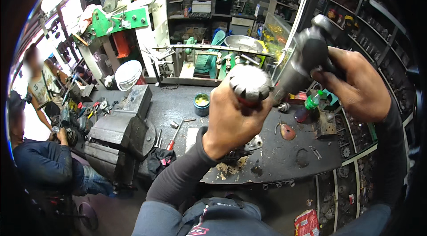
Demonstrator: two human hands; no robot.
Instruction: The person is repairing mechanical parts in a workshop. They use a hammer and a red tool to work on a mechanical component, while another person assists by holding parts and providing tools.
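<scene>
My right hand (362, 87) is wrapped round the grip of a dark grey power tool that looks like an impact wrench (304, 58). The tool is raised above the bench, its narrow nose slanting down and left toward my left hand. Closed in front of my chest, my left hand (235, 122) grips a round silver domed piece (250, 82) with dark notches round its rim and some red beneath. Whether the tool's nose touches this piece is hidden by my fingers. Below my left hand, a metal part (253, 143) rests on the dark workbench (284, 160), partly covered.
A large vise (118, 133) stands at the bench's left, near a red-handled screwdriver (175, 138). Behind my left hand is a small tub (202, 102); right are a bottle of dark liquid (307, 107) and parts shelves (369, 18). A co-worker (44, 160) works at far left.
</scene>
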